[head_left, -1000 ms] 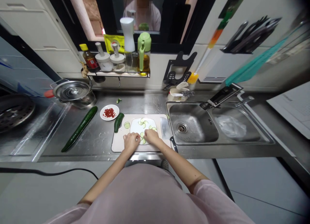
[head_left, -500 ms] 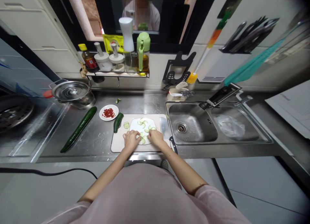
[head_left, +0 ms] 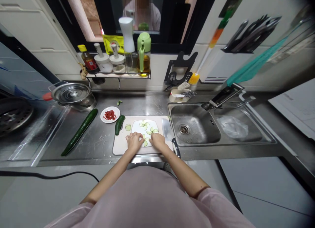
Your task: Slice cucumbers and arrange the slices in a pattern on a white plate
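My left hand [head_left: 134, 142] rests over the left front of a white plate [head_left: 136, 126], its thumb and forefinger closed at the edge of a pale green cucumber slice [head_left: 145, 143]. From the other side my right hand [head_left: 157, 141] has its fingers curled together at the same slice. Thin half-moon cucumber slices lie in a curved pattern on the plate. Under the plate is a cutting board [head_left: 120, 146], which also bears a cut cucumber piece [head_left: 119, 125] and a few round slices [head_left: 128, 127]. A knife [head_left: 167, 129] lies at the board's right side.
Left of the board are a small plate [head_left: 103, 119] of chopped red bits and a whole cucumber [head_left: 80, 132]. Behind them stands a lidded steel pot [head_left: 85, 101]. A double sink [head_left: 197, 129] adjoins the board on the right. Bottles and jars fill a wall rack [head_left: 118, 75].
The view has shifted slightly. Both hands stay at the front of the plate around the slice, with only slight finger movement.
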The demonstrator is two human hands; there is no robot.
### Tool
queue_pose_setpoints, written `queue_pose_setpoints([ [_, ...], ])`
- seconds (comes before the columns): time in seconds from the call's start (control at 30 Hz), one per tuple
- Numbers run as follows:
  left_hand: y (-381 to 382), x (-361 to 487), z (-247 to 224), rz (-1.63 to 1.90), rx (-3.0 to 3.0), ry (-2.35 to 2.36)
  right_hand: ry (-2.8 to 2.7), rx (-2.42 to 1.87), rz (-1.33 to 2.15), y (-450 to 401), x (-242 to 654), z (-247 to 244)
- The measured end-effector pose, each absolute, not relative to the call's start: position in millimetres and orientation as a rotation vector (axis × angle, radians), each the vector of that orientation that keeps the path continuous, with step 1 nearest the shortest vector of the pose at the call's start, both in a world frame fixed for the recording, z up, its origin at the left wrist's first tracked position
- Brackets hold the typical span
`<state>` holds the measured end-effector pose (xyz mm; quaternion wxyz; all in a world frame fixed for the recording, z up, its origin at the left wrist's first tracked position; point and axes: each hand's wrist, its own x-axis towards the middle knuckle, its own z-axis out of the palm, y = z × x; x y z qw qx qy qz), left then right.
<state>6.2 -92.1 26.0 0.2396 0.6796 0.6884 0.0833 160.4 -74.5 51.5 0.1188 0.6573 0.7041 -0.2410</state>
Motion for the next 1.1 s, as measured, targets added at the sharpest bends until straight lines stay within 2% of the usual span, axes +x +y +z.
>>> queue_pose_setpoints([
  [1.1, -90.3, 9.5, 28.3, 0.222, 1.849, 1.876, 2.093, 1.966, -0.747, -74.7, 161.7, 60.3],
])
